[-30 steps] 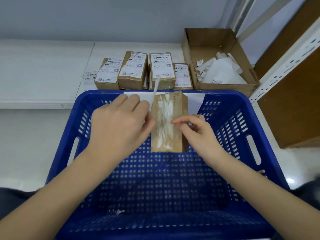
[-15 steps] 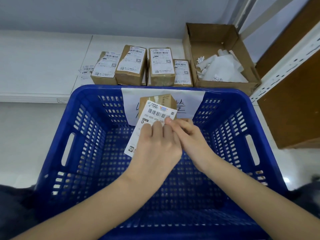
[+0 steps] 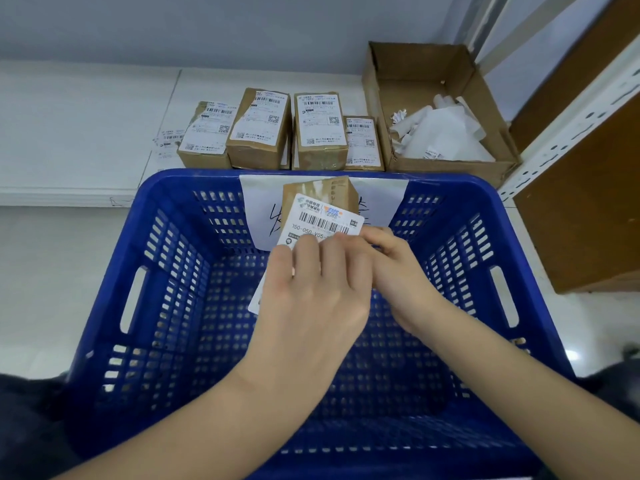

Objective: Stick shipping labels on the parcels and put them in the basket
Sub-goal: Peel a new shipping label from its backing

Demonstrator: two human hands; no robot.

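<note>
Label point(image 3: 320, 216) unmoved, hands point(image 3: 311, 289) hiding parcel point(image 3: 322, 190)

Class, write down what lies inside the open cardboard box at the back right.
The cardboard box holds crumpled white paper; anything under the paper is hidden.

We record one white surface point(image 3: 86, 133), running along the wall. On it we list: four brown labelled parcels point(image 3: 320, 133) in a row near its front edge, close together; loose label sheets point(image 3: 168, 142) lying flat just left of the row; one open cardboard box point(image 3: 436, 168) to the right, holding crumpled white backing paper point(image 3: 443, 133). We cannot tell whether the blue basket point(image 3: 166, 188) touches it.
</note>
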